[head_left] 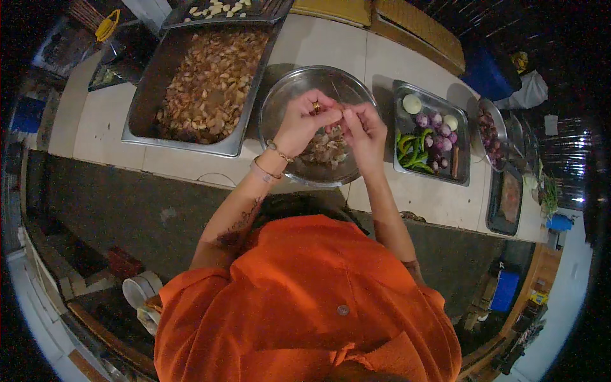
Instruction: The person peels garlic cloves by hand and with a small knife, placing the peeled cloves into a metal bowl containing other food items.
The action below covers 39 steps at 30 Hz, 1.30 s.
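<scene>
My left hand [298,124] and my right hand [365,133] meet above a round stainless steel bowl [279,112]. Thumbs and fingertips of both pinch a small item that looks like a garlic clove, mostly covered by the fingers. Papery garlic skins [324,150] lie in the bowl beneath them. Left of the bowl, a deep rectangular steel pan [193,147] holds many unpeeled garlic cloves [215,81], which look wet. Pale peeled cloves [222,8] rest on a dark tray [179,14] at the pan's far end.
Right of the bowl, a steel tray [432,175] carries green chillies [413,150], red onions [444,130] and paler peeled onions [412,103]. Farther right are a bowl of small reddish-brown bulbs [488,133] and a dark tray [496,217]. Cardboard boxes [420,31] line the back.
</scene>
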{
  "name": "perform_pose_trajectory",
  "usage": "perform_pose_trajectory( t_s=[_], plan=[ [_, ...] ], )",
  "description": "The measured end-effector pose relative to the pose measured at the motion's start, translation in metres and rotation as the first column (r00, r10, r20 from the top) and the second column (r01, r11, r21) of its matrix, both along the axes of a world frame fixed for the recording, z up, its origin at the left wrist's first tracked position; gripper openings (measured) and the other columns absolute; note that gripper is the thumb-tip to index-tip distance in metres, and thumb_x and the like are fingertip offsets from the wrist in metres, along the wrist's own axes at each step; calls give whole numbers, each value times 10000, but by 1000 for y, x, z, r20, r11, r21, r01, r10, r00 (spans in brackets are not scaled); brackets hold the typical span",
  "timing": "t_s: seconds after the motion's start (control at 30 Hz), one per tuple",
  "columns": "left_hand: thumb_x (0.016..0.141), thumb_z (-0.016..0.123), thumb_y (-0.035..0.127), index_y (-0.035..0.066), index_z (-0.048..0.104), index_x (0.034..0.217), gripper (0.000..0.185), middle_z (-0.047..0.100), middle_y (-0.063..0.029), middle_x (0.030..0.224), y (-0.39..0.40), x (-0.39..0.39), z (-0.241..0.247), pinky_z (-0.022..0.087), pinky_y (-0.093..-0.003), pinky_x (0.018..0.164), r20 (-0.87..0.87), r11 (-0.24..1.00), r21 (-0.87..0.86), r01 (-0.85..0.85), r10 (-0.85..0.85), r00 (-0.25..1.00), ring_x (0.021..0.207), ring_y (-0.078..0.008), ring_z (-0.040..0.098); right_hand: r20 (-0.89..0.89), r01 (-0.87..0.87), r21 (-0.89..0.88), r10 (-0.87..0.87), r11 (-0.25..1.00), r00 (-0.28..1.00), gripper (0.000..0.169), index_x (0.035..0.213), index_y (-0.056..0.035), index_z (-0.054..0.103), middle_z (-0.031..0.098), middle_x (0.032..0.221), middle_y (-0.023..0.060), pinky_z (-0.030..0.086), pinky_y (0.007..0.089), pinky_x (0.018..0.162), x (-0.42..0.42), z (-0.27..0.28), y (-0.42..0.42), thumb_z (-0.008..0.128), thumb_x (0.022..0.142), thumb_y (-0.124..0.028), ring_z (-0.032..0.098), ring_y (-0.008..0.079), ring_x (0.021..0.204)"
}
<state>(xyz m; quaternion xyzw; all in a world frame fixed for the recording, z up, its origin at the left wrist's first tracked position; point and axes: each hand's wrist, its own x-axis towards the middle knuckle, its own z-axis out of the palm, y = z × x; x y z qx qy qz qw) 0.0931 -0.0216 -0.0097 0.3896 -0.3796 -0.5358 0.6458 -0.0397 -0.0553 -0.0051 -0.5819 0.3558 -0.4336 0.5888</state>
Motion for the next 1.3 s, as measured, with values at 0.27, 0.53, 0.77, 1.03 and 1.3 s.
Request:
perform_pose_trajectory(
  t_s=[0.27, 0.53, 0.77, 1.03, 1.3],
  plan=[
    [785, 578, 77, -19, 564, 941, 183, 582, -34, 758, -3, 17, -5, 425, -206, 540, 64, 998, 19, 51, -52, 997, 599, -71, 503, 319, -263, 357, 147, 896, 936, 131, 748, -67, 493, 499, 606, 21, 213, 172, 345, -11, 16, -5, 545, 824, -161, 339, 32, 417],
    [780, 589, 96, -18, 577, 958, 212, 594, -33, 763, -1, 30, 3, 432, -200, 565, 150, 991, 40, 127, -131, 980, 617, -68, 514, 83, -254, 268, 240, 929, 967, 153, 744, -72, 459, 477, 604, 22, 203, 163, 357, -6, 29, -4, 488, 858, -171, 327, 33, 422],
    [769, 606, 101, -12, 570, 975, 238, 594, -43, 806, 3, 31, 6, 444, -206, 609, 1, 954, 107, 282, -283, 959, 640, -80, 525, 170, -309, 344, 265, 886, 949, 125, 776, -63, 502, 493, 608, 13, 210, 183, 349, -8, 26, -13, 530, 835, -170, 324, 30, 415],
    [794, 532, 41, -20, 546, 993, 209, 593, -113, 891, 7, 30, -2, 488, -279, 722, -481, 975, 60, 215, -161, 862, 790, -177, 590, 27, -7, 192, 2, 981, 1000, 146, 912, -53, 527, 497, 627, 9, 233, 161, 384, -15, 15, -24, 518, 836, -177, 358, 31, 445],
    [800, 511, 37, -3, 539, 1011, 217, 587, -114, 966, 4, 14, -2, 480, -309, 791, -485, 997, 65, 45, -8, 874, 878, -211, 583, -140, -140, 35, 143, 990, 980, 396, 1216, -146, 458, 575, 772, -26, 403, 192, 557, 3, 9, 5, 515, 825, -130, 458, 47, 598]
  ],
)
